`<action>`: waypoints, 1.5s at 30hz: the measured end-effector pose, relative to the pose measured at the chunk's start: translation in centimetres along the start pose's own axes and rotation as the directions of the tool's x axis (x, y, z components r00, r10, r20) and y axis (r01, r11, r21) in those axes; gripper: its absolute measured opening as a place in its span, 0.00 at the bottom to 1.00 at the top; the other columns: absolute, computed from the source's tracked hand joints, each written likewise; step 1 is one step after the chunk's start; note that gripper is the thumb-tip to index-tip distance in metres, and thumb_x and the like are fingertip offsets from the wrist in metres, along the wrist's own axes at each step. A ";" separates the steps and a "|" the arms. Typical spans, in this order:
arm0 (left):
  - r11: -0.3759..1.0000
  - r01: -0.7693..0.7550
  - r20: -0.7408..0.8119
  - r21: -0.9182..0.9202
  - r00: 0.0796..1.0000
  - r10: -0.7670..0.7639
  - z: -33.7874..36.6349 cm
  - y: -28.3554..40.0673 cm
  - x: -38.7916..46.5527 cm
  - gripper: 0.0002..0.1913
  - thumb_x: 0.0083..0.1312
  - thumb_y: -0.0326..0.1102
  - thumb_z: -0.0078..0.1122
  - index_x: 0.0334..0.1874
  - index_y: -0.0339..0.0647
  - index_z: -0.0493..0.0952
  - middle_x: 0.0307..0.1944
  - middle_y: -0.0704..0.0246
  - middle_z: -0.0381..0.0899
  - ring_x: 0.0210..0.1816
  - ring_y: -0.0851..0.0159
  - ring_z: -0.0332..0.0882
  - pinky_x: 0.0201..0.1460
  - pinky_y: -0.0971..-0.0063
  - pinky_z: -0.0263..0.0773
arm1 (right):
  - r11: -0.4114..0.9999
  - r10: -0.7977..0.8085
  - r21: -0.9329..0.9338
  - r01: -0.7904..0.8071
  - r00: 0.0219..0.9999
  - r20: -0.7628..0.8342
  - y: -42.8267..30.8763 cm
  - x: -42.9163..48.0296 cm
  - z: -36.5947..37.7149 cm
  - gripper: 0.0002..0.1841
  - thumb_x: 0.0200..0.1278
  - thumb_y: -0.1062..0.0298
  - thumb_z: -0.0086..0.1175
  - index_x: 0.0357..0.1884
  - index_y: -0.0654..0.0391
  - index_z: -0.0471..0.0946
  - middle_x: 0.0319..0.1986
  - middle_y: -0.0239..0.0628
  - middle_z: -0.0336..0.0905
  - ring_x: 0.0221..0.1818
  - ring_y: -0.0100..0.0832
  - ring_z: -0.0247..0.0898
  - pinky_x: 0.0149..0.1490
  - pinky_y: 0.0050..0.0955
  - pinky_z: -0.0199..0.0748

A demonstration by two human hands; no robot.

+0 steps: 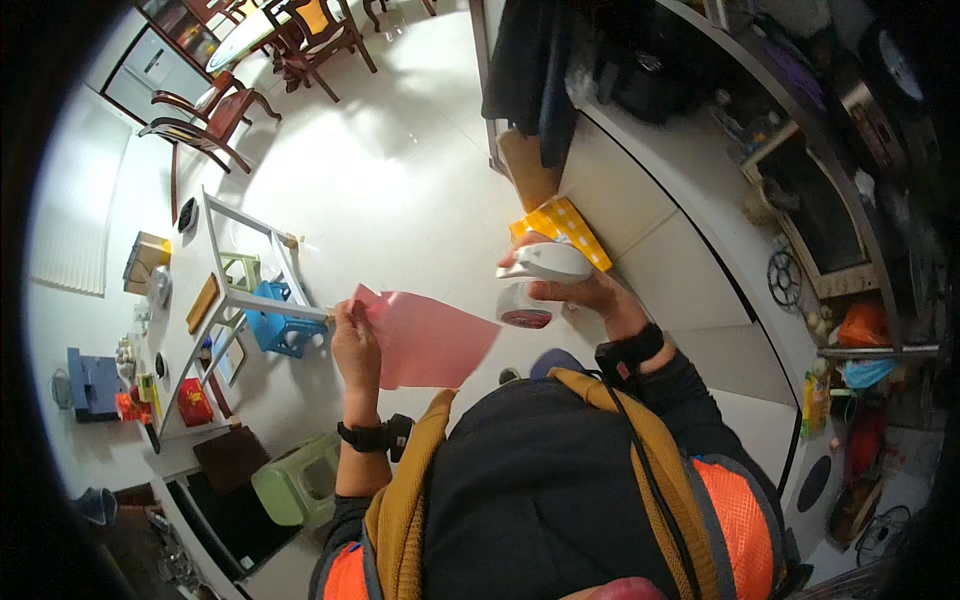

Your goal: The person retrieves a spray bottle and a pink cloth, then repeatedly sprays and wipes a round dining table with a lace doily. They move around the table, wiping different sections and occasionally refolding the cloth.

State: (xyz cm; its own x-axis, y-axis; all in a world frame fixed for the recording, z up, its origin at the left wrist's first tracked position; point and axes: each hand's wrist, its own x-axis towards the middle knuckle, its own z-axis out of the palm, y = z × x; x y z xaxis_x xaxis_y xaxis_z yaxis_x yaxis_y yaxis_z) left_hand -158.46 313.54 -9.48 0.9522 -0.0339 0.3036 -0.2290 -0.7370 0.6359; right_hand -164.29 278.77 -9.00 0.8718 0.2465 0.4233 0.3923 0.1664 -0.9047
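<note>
My left hand (357,351) pinches a thin pink cloth (436,341) by one corner, and the rest of it spreads to the right. In my right hand (589,291) is a spray bottle (556,262) with a white trigger head, tilted over. Its pale body carries a red patch near the lower end. The cloth and the bottle are apart, both held in front of my torso above the pale floor. Beyond the right hand, a yellow checked cloth (564,225) shows by the cabinet front.
On the right runs a counter with cabinet doors (637,217) and a white-framed oven (814,210). A metal-framed stand (270,304), a blue stool (281,319) and a green stool (289,487) stand left. Wooden chairs (217,120) are farther off.
</note>
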 end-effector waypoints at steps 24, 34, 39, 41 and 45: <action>0.133 0.465 0.481 -0.875 0.867 0.129 9.7 -4.6 42.7 0.37 0.62 0.47 0.67 0.67 0.37 0.61 0.60 0.62 0.72 0.60 0.62 0.73 0.60 0.66 0.73 | 0.976 0.194 -0.194 -0.104 0.821 0.537 18.8 51.0 -4.3 0.64 0.40 0.44 0.74 0.76 0.55 0.45 0.75 0.52 0.36 0.78 0.50 0.19 0.76 0.53 0.29; 0.204 0.665 0.690 -0.718 0.719 0.086 17.8 -5.0 70.0 0.28 0.67 0.46 0.61 0.64 0.42 0.64 0.52 0.65 0.76 0.49 0.67 0.79 0.45 0.72 0.79 | 0.973 0.232 -0.081 -0.218 0.917 0.324 23.1 69.4 -15.8 0.54 0.50 0.58 0.71 0.76 0.51 0.48 0.76 0.51 0.35 0.78 0.47 0.22 0.76 0.43 0.34; 0.096 0.753 0.749 -0.651 0.617 0.242 27.5 -0.5 82.4 0.28 0.66 0.36 0.61 0.67 0.41 0.62 0.54 0.66 0.75 0.54 0.66 0.76 0.57 0.71 0.74 | 0.990 0.142 -0.028 -0.141 0.990 0.029 25.0 75.3 -26.3 0.41 0.51 0.52 0.70 0.66 0.56 0.68 0.77 0.45 0.36 0.79 0.46 0.21 0.76 0.45 0.28; 0.013 0.745 0.714 -0.667 0.634 0.296 31.0 1.3 86.3 0.28 0.60 0.37 0.70 0.60 0.40 0.69 0.49 0.66 0.78 0.47 0.66 0.80 0.49 0.70 0.80 | 0.994 0.103 -0.040 -0.105 0.993 -0.053 24.9 77.5 -30.6 0.34 0.50 0.48 0.70 0.57 0.58 0.76 0.76 0.46 0.36 0.79 0.46 0.22 0.76 0.48 0.28; 0.097 0.707 0.697 -0.700 0.648 0.306 35.3 3.7 95.7 0.20 0.71 0.44 0.54 0.60 0.40 0.69 0.51 0.71 0.72 0.50 0.69 0.75 0.53 0.72 0.76 | 0.999 0.020 -0.039 -0.026 0.990 -0.141 23.7 81.4 -38.4 0.31 0.50 0.46 0.69 0.50 0.60 0.81 0.76 0.48 0.36 0.78 0.49 0.28 0.75 0.52 0.34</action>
State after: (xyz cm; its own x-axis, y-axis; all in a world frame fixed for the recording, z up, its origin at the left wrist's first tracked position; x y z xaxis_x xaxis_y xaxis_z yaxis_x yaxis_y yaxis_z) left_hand -61.07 283.73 -3.06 0.6884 -0.7179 -0.1034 0.5095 0.3772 0.7734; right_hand -72.80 266.11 2.15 0.9121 0.1132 0.3941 0.3808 0.1227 -0.9165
